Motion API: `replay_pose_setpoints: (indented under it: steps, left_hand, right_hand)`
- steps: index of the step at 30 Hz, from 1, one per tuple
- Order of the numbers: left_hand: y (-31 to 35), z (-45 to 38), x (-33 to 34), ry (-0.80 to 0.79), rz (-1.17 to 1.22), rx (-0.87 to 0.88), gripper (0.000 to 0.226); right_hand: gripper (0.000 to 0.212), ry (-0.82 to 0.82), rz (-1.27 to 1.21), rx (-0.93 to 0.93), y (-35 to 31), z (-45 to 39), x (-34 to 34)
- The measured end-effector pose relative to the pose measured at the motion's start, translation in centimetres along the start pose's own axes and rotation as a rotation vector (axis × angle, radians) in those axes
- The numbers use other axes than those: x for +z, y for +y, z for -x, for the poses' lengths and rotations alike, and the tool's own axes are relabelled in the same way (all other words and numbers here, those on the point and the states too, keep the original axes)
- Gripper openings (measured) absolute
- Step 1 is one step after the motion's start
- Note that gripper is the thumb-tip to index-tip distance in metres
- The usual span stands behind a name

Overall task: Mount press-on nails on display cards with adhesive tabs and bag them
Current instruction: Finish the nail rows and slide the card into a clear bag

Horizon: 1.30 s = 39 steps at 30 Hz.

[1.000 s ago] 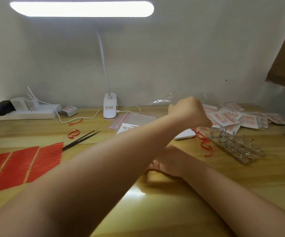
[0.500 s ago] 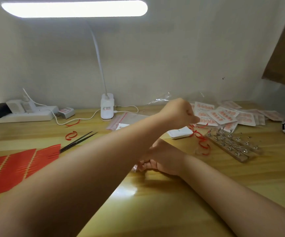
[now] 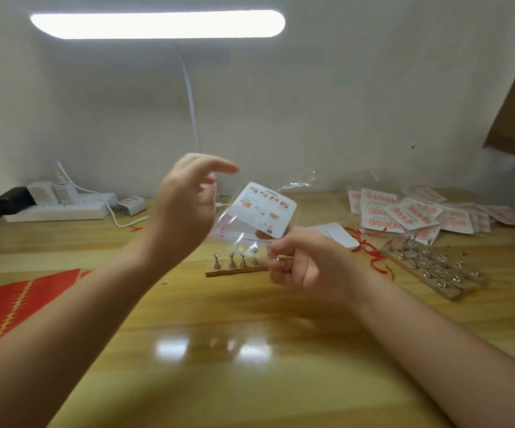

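Your right hand [image 3: 307, 261] pinches the clear bag [image 3: 250, 225] with a nail card [image 3: 265, 208] at its mouth, held above the tabletop [image 3: 250, 350]; left hand [image 3: 185, 208] hovers beside, fingers loosely spread. Card's long axis tilts up-left. Pile of bagged cards [image 3: 416, 211] looks finished; loose card [image 3: 338, 234] still to bag.

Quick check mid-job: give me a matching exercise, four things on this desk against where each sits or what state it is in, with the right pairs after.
Things:
1. display card
2. red adhesive tab sheets
3. pile of bagged nail cards
4. power strip

Places or states:
A. far left, against the wall
B. raised off the desk in a clear bag, pinched by the right hand
C. flat at the left edge
D. heaped at the back right

Pairs: 1-B, 2-C, 3-D, 4-A
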State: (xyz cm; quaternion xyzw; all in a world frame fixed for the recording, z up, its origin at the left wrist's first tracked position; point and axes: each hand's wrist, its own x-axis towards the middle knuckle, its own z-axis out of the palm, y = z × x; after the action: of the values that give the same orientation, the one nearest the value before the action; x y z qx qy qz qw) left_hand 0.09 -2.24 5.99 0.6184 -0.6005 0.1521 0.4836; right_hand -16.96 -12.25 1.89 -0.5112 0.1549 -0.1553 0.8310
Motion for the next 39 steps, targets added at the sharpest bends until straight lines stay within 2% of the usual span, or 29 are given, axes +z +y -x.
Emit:
replay_pose_setpoints:
  steps: [3,7,8,10,12,15,20,24,28,35,39]
  left_hand:
    - [-2.4,2.1,-2.0,-0.063,0.013,-0.07,0.042]
    - [-3.6,4.1,-1.9,-0.373,0.147,-0.066,0.092]
    - [-3.6,4.4,-1.5,-0.412,0.176,-0.04,0.095]
    - [-3.7,4.8,-1.1,-0.423,0.225,0.015,0.081]
    - [-3.6,4.8,-1.1,-0.402,0.274,0.052,0.056]
    - [-3.2,5.0,-1.2,-0.384,0.417,-0.007,0.035]
    - [-2.7,5.2,-1.2,-0.391,0.533,-0.098,0.039]
    - [-2.2,5.3,-1.0,-0.322,0.626,-0.227,0.03]
    - [-1.9,5.2,-1.2,-0.317,0.654,-0.259,0.026]
    - [-1.7,4.8,-1.7,-0.296,0.58,-0.274,0.027]
    - [-1.7,4.7,-1.8,-0.26,0.558,-0.285,0.028]
  right_hand:
    - [0.037,0.013,-0.058,-0.001,-0.7,0.2,0.2]
    - [0.038,0.032,-0.068,0.0,-0.9,0.4,0.2]
    - [0.038,0.03,-0.052,0.005,-1.0,0.5,0.2]
    - [0.037,0.021,-0.027,0.024,-1.0,0.7,0.1]
    - [0.038,0.001,-0.015,0.05,-1.0,0.7,0.1]
    - [0.044,-0.011,0.075,0.088,-1.1,0.8,0.1]
    - [0.048,-0.013,0.087,0.13,-1.8,0.9,-0.2]
    - [0.034,-0.021,0.13,0.068,-1.9,1.0,-0.1]
    - [0.02,0.007,0.164,0.007,-1.7,0.9,0.0]
    - [0.025,0.057,0.424,-0.008,-1.8,1.1,0.0]
    - [0.035,0.051,0.451,-0.038,-2.0,1.2,0.1]
